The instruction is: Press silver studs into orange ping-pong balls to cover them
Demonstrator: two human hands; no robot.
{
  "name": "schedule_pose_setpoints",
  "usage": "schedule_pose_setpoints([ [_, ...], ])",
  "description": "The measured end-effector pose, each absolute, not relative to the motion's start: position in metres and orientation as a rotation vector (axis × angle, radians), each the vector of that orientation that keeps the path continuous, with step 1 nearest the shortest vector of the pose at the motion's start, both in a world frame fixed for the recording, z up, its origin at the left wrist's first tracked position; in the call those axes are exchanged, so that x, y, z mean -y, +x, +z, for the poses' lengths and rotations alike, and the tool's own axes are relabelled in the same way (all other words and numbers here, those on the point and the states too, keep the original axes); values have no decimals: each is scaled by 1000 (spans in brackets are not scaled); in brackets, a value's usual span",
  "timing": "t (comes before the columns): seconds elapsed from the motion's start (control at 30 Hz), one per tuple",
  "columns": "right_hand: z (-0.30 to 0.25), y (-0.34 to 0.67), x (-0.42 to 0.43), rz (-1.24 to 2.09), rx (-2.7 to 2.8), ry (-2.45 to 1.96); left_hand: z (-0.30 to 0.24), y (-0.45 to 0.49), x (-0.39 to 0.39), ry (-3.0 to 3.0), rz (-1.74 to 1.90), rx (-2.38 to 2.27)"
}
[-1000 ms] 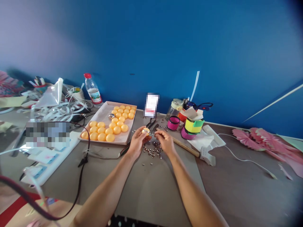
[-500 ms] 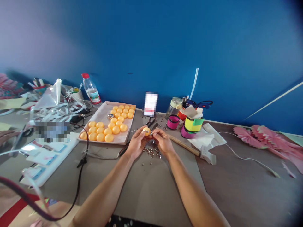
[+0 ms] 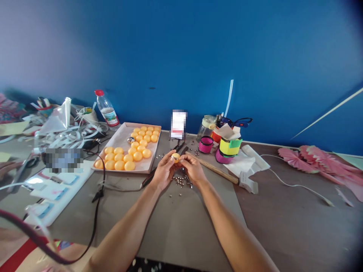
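An orange ball with shiny silver bits on its side is pinched in the fingers of my left hand. My right hand is closed, thumb and fingertips together right against the ball's right side; whatever sits between them is too small to make out. Below and between both hands lies a loose heap of small silver pieces, partly covered by my fingers. To the left, a shallow white tray holds several plain orange balls and one silver-covered ball.
A hammer lies right of my hands, pliers behind them. A phone leans on the blue wall. Nearby stand a jar, magenta ring and water bottle. A black cable crosses the left side, beside a white panel.
My right fingertips have come closer to the ball and now meet its side. My left hand keeps the ball in nearly the same place. The whole view has shifted slightly.
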State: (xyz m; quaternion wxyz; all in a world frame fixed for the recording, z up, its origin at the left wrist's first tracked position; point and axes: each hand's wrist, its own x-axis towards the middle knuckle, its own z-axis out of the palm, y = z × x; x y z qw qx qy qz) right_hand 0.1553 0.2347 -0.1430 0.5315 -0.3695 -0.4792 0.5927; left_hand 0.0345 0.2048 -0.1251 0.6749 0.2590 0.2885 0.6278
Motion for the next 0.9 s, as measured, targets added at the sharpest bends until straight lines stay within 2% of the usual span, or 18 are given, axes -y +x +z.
schedule_pose_setpoints([
  [0.5, -139, 159, -232, 1407, 1230, -1020, -141, 35, -208, 802, 1487, -888],
  [0.77, -140, 158, -232, 1387, 1239, -1079, -130, 35, -203, 974, 1498, -1032],
  [0.9, -139, 161, -236, 1338, 1285, -1044, -128, 35, -204, 873, 1484, -925],
])
